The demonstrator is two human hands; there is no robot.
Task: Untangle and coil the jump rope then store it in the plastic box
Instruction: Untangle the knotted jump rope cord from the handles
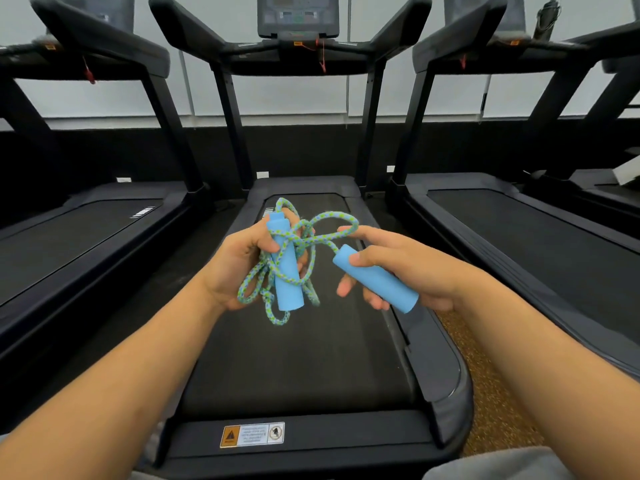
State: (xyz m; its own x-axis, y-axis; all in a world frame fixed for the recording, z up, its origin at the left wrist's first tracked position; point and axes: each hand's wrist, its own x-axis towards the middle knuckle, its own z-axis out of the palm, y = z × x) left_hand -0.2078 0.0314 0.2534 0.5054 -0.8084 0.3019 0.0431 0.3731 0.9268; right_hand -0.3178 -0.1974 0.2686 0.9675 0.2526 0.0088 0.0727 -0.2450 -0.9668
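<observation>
Blue foam handles, blue-green braided cord: rope (pixel 294 258) is held in mid-air over the middle treadmill (pixel 294 358), between both hands. L hand (pixel 239 268) is wrapped round one handle (pixel 285 268), held roughly upright, w/ most of the cord bunched and looped around that handle and the fingers; a few loops hang below the palm. R hand (pixel 405 268) grips the 2nd handle (pixel 375 278), tilted, thumb on top near the cord end, index finger extended toward a loop that arcs across to the bundle. Both hands closed on the rope, none spare.

Progress, judging from this: early. Cord looks tangled, w/ crossings around the L handle; no neat coil formed. Left to do: free the wraps off the L handle, straighten, coil, store. No plastic box in view, so can't tell where it goes.

Writing: yellow/white warning sticker (pixel 252 434) at near end of the deck, w/ triangle and a prohibition icon; text too small to read. Console (pixel 298 15) display blurred, no brand legible. Other treadmills either side; speckled floor on the R.
</observation>
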